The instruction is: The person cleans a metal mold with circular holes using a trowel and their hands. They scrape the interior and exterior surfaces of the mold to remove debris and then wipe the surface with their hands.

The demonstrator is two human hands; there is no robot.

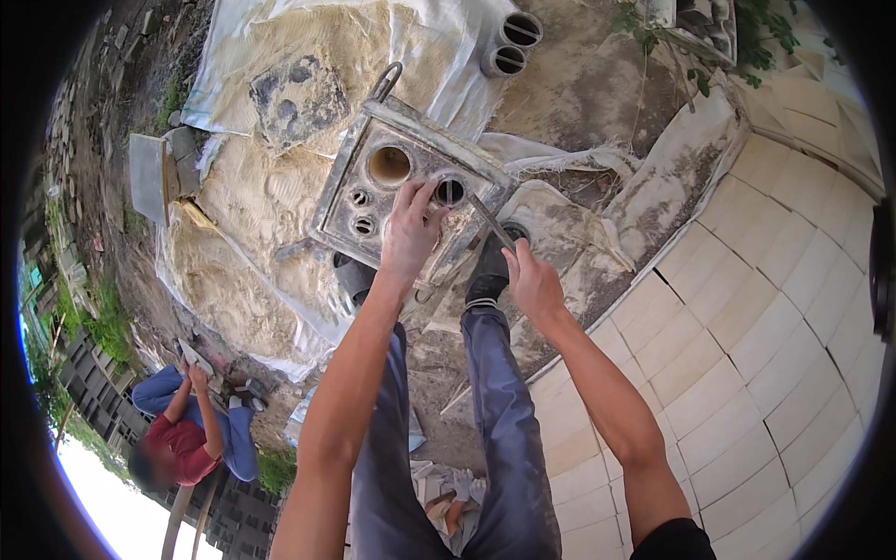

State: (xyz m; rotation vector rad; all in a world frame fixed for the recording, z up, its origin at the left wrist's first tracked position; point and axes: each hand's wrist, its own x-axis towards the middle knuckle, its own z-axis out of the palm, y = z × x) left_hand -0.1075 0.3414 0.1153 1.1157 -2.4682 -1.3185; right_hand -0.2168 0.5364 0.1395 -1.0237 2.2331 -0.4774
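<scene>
A square, dusty metal mould [350,177] stands in front of me, its top face set with several round openings. The large hole [389,165] at its upper left is sandy inside, and a dark round opening with a crossbar [450,192] lies to its right. My left hand [411,233] rests on the top face beside that barred opening, fingers apart and thumb spread. My right hand [534,283] is closed around a narrow flat metal bar [489,221], whose far end slants up-left to the edge of the barred opening. A wire loop handle [385,82] rises from the mould's far corner.
Two grey tubes [521,31] stand at the far right of a sandy white sheet [243,56]. Pale blocks [719,355] are laid in rows at right. A grey slab [147,177] leans at left. A seated person in red [191,420] holds something flat. My shoes flank the mould.
</scene>
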